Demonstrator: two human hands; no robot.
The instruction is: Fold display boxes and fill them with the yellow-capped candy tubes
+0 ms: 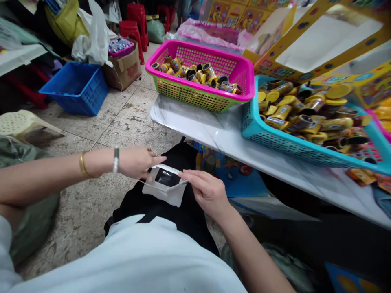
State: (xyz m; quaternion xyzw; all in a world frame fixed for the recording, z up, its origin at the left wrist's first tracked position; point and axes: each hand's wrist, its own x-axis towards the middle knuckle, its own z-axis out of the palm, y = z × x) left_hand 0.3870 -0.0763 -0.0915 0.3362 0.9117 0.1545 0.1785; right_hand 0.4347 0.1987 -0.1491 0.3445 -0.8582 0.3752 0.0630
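Over my lap I hold a flat white cardboard piece with a clear window (166,181). My left hand (137,162) pinches its upper left edge, fingers closed on it. My right hand (206,190) grips its right edge with thumb and fingers. I wear a gold bangle and a green bracelet on my left wrist. On the white table (214,130) to my right stand a pink and green basket (203,77) and a turquoise basket (305,134), both holding several small yellow cylindrical toys.
Yellow window boxes (320,40) lean behind the baskets. On the tiled floor to the left sit a blue crate (76,87), a cardboard box (124,67), red stools (134,24), bags and a beige plastic stool (21,122). Printed packaging lies under the table.
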